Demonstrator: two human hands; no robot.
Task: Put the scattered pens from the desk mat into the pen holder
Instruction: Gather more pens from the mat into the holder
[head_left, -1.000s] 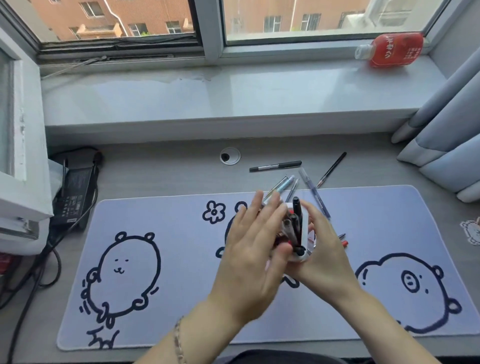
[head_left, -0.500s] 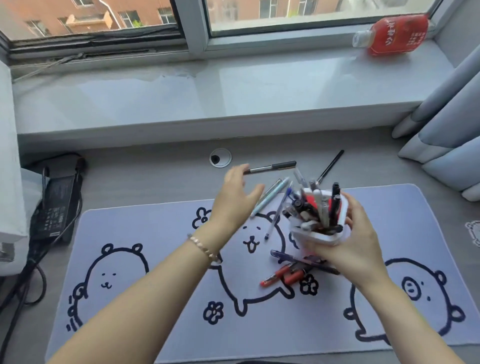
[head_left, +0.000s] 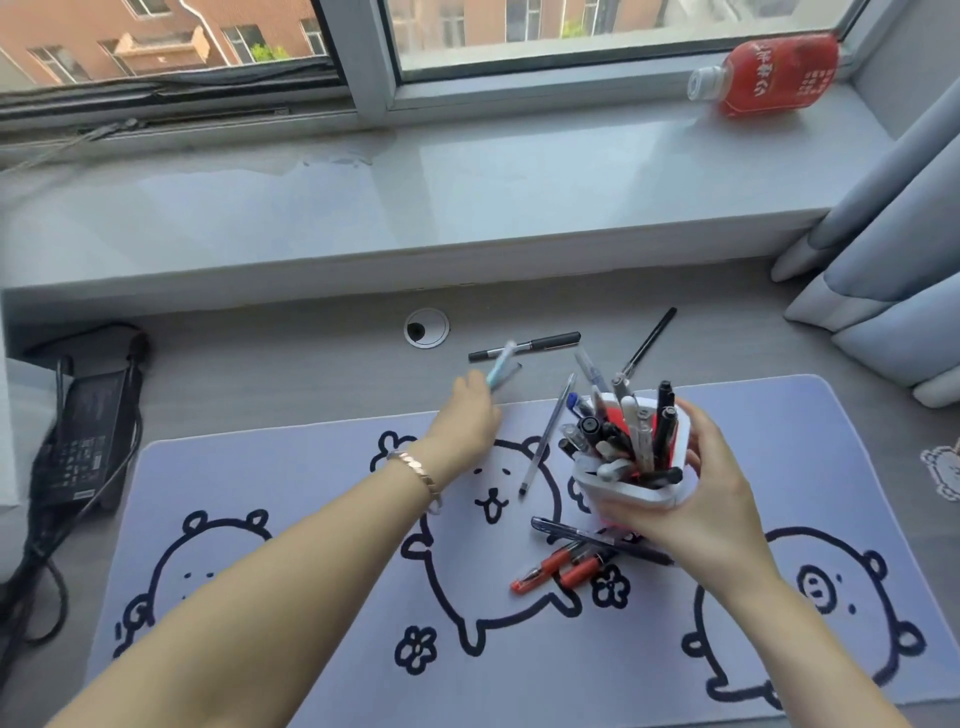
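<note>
My right hand (head_left: 698, 493) grips a white pen holder (head_left: 631, 493) full of several pens, held just above the lilac desk mat (head_left: 311, 597). My left hand (head_left: 467, 421) is at the mat's far edge, closed on a light blue pen (head_left: 500, 366) that points up and away, blurred. A clear pen (head_left: 548, 434) lies on the mat between my hands. Two red pens (head_left: 558, 566) and a dark blue pen (head_left: 597, 538) lie below the holder. Beyond the mat on the desk rest a black pen (head_left: 524, 346), a thin black pen (head_left: 647, 345) and a clear one (head_left: 589, 370).
A cable grommet (head_left: 427, 327) sits in the grey desk behind the mat. A black power brick (head_left: 85, 441) with cables lies at the left. A red bottle (head_left: 769, 75) lies on the window sill. Curtains (head_left: 893, 249) hang at the right.
My left hand has left the holder, reached toward the far pens and closed on the light blue pen. My right hand has carried the holder to the right, uncovering pens beneath.
</note>
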